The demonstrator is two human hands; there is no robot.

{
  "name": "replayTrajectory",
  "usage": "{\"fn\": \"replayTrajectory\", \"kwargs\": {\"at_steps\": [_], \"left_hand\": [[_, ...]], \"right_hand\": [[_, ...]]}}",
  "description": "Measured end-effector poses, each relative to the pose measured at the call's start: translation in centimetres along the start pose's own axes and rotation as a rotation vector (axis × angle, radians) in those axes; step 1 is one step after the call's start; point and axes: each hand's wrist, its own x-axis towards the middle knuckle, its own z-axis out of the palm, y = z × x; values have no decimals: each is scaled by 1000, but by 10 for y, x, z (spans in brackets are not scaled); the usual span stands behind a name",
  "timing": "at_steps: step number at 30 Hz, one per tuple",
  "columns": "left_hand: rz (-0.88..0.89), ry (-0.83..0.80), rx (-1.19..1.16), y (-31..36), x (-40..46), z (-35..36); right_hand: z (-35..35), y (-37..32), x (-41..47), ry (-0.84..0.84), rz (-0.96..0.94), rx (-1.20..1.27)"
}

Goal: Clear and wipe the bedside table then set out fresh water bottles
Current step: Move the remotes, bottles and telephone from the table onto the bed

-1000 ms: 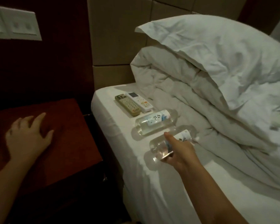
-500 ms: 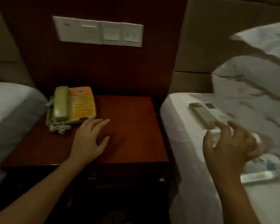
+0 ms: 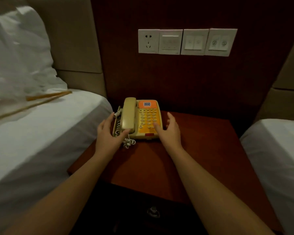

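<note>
Beds flank the scene, white sheets smooth on the left bed [image 3: 41, 133] and on the right bed [image 3: 277, 150], a rumpled pillow [image 3: 19, 53] slumped against the padded beige headboard [image 3: 75, 39] on the left. Between them stands the bedside table [image 3: 202, 158], its flat reddish-brown top glossy and square-cornered, a small round metal knob [image 3: 153, 211] on its dark front. Behind it, a dark wood wall panel carries a row of four white switch plates [image 3: 187, 41]. At the table's far left corner sits a cream plastic telephone [image 3: 141, 118] with an orange keypad face, its handset resting in the cradle and its coiled cord bunched at the near edge. Both my forearms reach forward over the tabletop. My left hand [image 3: 109, 133] cups the telephone's left side, fingers loosely spread along the cord, thumb against the handset's near end. My right hand [image 3: 170, 131] brackets the right side, fingers straight and relaxed beside the casing, thumb lying on the keypad's lower corner. Neither hand has closed around the telephone.
</note>
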Motion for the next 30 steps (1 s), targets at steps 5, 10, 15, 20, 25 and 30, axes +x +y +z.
{"fn": "replayTrajectory", "kwargs": {"at_steps": [5,10,15,20,25,30], "left_hand": [[3,-113,-85,-9,23,21],[60,-159,-111,-16,29,20],[57,-188,-233,-7,21,13],[-94,-280,-309,-36,22,25],[-52,-224,-305,13,-32,9],[-17,-216,-322,52,-73,27]], "right_hand": [[16,4,27,-58,-19,-77],[9,-5,23,-75,54,-59],[11,-11,8,-130,208,20],[1,-16,-15,-122,269,152],[-8,-11,-30,-101,317,149],[-42,-15,-61,57,308,129]]}}
